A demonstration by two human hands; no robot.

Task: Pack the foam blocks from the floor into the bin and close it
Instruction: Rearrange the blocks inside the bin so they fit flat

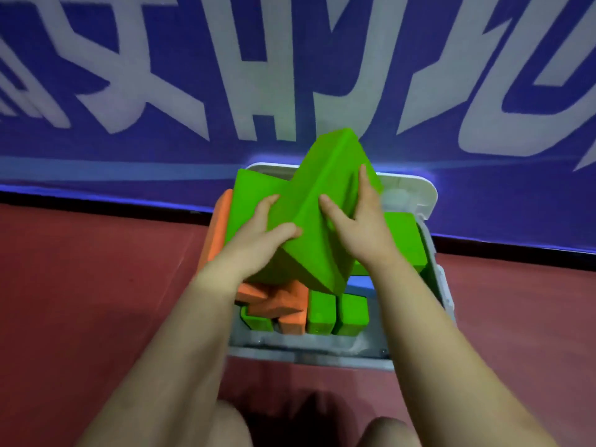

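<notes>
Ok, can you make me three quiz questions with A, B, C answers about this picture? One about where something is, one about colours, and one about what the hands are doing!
1. Where is the bin?
A. On a table
B. On the red floor by the blue wall
C. On a shelf

2. Which colours are the foam blocks inside the bin?
A. Green and orange
B. Yellow and pink
C. Only black

3. What are the hands doing?
A. Hanging free
B. Both on the big green foam blocks
C. Closing the lid

Answers:
1 B, the bin stands on the red floor, close to the blue wall.
2 A, green blocks and orange blocks show below the hands.
3 B, the left hand and right hand both hold the big green blocks above the open bin.
</notes>
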